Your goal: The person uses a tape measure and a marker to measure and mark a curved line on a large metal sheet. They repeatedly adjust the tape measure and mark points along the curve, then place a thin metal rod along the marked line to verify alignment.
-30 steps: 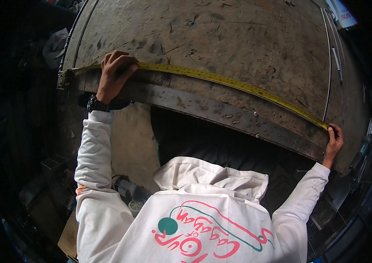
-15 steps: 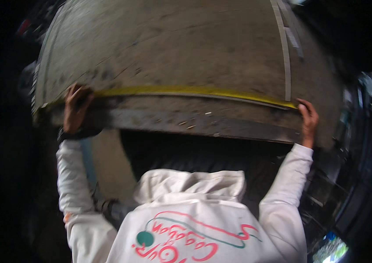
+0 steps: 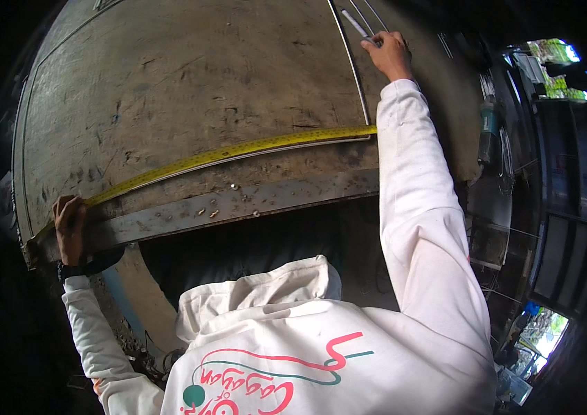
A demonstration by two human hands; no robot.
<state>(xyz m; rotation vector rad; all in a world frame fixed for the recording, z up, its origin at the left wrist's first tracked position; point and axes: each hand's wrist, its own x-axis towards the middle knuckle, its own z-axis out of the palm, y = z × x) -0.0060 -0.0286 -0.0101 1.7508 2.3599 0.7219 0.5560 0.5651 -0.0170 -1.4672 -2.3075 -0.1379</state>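
A yellow tape measure stretches along the front part of the worn tabletop. At its left end my left hand has its fingers curled round it, close to the table's left corner. A thin metal rod lies along the tape's near side, and another thin rod runs away from the tape's right end. Farther back on the right, my right hand pinches a slim white pen-like stick. My right sleeve hides whatever is beyond the tape's right end.
A grey metal strip with small loose bits on it edges the table's front. More thin rods lie near my right hand. At the right stand a green and grey cylindrical tool and a dark rack.
My right hand has left the tape's right end and reached farther back, now holding the pen-like stick. My left hand stays at the tape's left end. The view has shifted and turned.
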